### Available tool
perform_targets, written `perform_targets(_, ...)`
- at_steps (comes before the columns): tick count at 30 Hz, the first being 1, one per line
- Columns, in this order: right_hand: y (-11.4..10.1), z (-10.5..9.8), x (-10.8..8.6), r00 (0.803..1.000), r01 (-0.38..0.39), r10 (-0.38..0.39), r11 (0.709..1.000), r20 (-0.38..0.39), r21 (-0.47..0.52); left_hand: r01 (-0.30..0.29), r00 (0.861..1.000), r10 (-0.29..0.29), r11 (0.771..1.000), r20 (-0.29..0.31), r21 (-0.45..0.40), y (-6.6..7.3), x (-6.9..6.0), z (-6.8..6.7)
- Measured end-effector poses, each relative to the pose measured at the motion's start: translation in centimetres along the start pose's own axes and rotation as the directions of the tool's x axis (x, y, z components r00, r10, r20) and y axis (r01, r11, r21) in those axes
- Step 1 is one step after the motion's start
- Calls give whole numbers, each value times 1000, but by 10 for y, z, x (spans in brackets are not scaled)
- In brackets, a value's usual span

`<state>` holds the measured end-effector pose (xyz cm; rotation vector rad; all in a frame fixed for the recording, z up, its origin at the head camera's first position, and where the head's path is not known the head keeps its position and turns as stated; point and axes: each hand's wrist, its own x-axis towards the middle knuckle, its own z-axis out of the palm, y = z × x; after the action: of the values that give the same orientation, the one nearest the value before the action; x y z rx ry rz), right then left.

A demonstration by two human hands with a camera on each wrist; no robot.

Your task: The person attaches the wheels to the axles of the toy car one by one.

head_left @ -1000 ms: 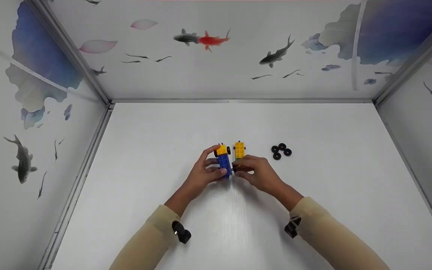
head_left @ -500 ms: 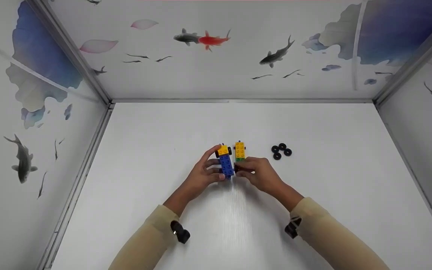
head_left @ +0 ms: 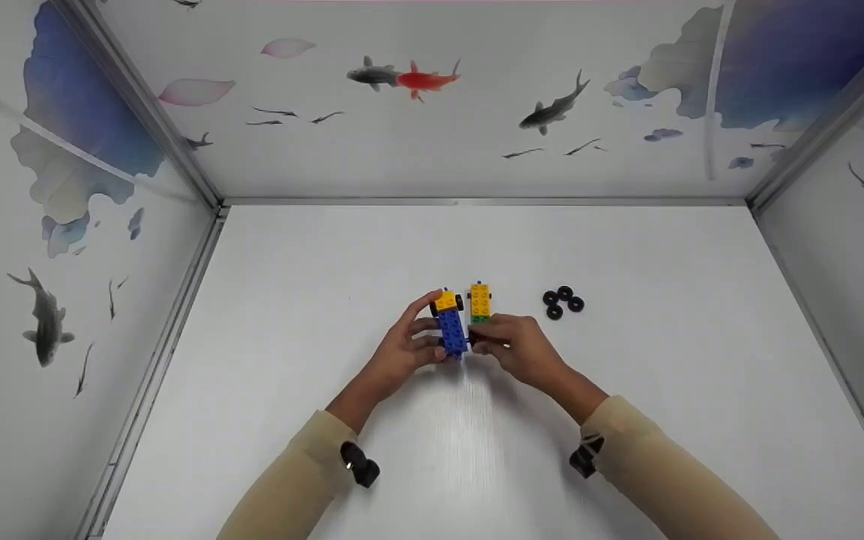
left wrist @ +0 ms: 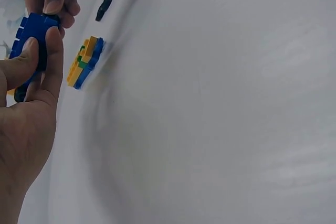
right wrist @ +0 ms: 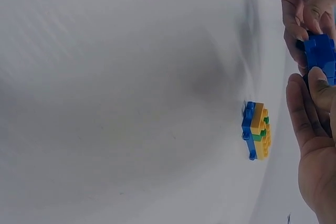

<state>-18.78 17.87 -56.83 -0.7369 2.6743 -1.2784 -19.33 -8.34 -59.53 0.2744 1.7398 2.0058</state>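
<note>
My left hand [head_left: 402, 349] holds a toy car of building bricks [head_left: 450, 330], blue with a yellow end, between thumb and fingers. Black wheels sit on both sides of its yellow far end. At the near end, my right hand [head_left: 518, 345] pinches a small black wheel [head_left: 472, 337] against the car's right side. Fingers hide most of that wheel, so I cannot tell whether it is seated on the axle. Just beyond the right fingers stands a second brick car [head_left: 480, 300], yellow and green on a blue base [right wrist: 248, 124], with no wheels visible on it.
Several loose black wheels [head_left: 576, 304] lie in a cluster on the white table [head_left: 312, 262], right of the second car. Printed panels [head_left: 462, 150] wall the table at the back and both sides.
The blue car has shifted slightly right and toward me. My left thumb has slid lower along it. The right hand keeps its pinch, dropping a touch; the second car and loose wheels stay put.
</note>
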Motion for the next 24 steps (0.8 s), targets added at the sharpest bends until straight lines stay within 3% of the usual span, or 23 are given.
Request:
perform_targets(13,-1,3,-1,998,55,-56,996,-17,-71,13,999,-10,998,-52,62,-1,0,3)
perform_targets(24,-1,7,-3,993,105,-109,991,-48,-81,-10,999,11,1000,-47,15,3,0,8)
